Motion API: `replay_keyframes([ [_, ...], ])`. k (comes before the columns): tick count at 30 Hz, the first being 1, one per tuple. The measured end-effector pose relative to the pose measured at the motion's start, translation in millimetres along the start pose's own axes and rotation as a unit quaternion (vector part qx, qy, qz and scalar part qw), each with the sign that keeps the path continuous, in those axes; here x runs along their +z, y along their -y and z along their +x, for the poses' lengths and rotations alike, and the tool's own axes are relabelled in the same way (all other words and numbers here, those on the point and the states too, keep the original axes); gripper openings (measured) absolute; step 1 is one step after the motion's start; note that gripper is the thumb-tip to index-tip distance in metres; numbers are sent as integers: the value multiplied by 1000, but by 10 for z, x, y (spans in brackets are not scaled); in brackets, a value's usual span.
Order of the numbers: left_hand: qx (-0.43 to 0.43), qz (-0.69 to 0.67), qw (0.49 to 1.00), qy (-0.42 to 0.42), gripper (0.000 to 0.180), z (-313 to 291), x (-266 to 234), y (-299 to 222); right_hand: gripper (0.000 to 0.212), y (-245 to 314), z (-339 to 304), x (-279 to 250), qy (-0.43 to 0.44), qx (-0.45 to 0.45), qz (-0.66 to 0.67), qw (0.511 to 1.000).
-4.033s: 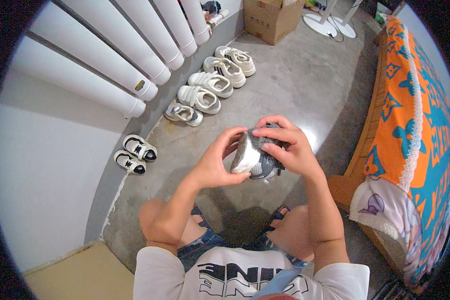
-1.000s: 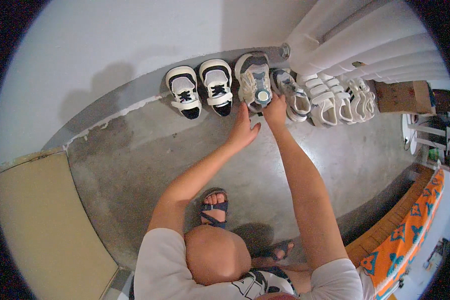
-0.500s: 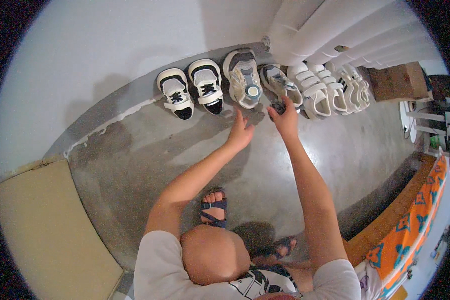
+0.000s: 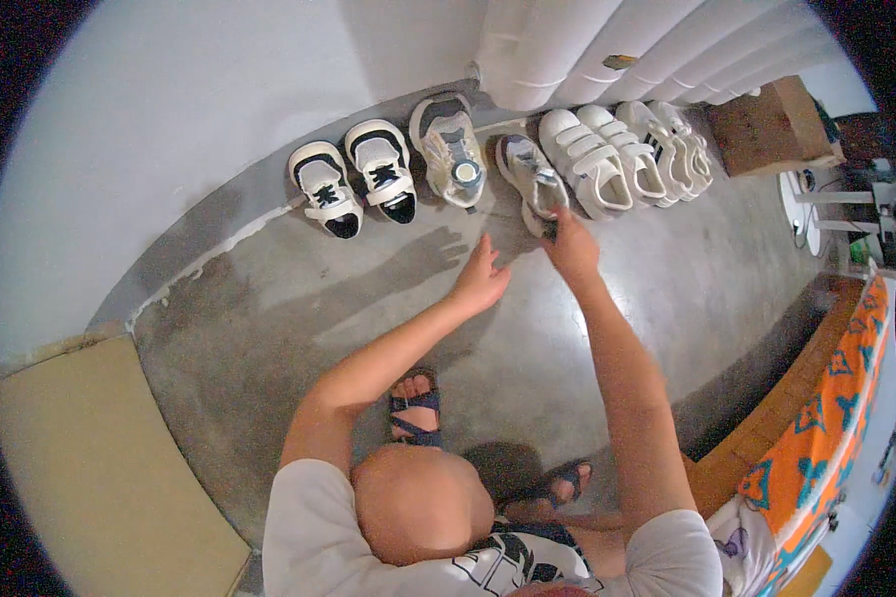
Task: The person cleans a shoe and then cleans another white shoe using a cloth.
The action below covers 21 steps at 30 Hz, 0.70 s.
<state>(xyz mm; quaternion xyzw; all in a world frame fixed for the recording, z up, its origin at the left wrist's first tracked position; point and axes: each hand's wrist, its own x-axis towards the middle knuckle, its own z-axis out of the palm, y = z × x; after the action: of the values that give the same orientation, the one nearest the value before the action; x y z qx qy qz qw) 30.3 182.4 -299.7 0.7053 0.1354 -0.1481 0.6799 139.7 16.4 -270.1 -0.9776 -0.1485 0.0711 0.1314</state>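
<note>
A grey-and-white sneaker (image 4: 530, 177) stands in the row along the wall, its toe toward the wall. My right hand (image 4: 573, 249) is closed on its heel end; part of the heel is hidden by the fingers. My left hand (image 4: 480, 280) hovers over the floor, fingers stretched out, holding nothing. Closest to it is a larger grey-and-cream sneaker (image 4: 449, 139) with a round disc on it. Farther left are two black-and-white sneakers (image 4: 327, 187). Right of the gripped shoe sit white strap shoes (image 4: 585, 154) and white shoes with dark stripes (image 4: 667, 149).
White folded hanging material (image 4: 657, 50) rises behind the right shoes. A cardboard box (image 4: 772, 127) stands at the far right, near a white stand (image 4: 806, 214). An orange patterned cloth (image 4: 816, 413) lies to the right, a beige panel (image 4: 110, 468) to the left. My sandalled feet rest below.
My right hand has shifted the grey sneaker's heel nearer the left shoes, turning it a little. The view has moved slightly, and my left hand sits a bit lower.
</note>
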Motion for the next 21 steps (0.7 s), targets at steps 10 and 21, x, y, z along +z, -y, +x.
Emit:
replay_keyframes([
  [10,38,185,982,2,81,-239,142,143,76,594,-1453,5,168,103,186,963],
  [21,67,269,955,105,49,-410,99,198,43,428,-2204,40,271,148,529,790],
])
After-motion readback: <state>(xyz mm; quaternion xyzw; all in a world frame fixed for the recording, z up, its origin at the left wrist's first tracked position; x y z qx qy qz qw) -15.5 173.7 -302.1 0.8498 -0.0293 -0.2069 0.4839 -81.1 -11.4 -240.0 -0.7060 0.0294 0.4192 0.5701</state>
